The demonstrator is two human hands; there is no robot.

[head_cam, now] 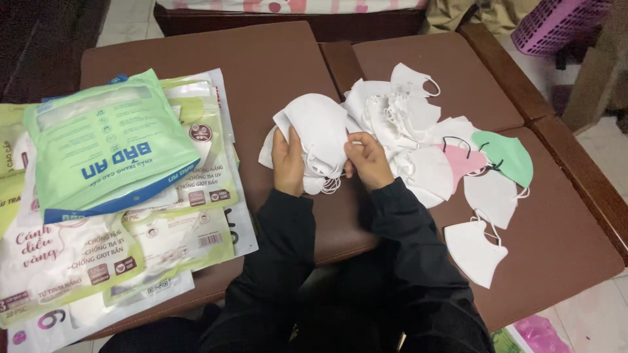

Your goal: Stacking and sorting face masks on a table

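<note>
white masks (318,134) stacked between both hands, centre of brown table (261,59). loose mask pile (418,131) just right, packets (111,157) far left. left hand (288,163) clasps stack edge; right hand (367,160) pinches it. best keep edges aligned, ear loops (330,185) untangled, grip firm.

Brown padded benches (275,59), pale tiled floor (605,140), perhaps a purple basket (556,23) top right
</note>
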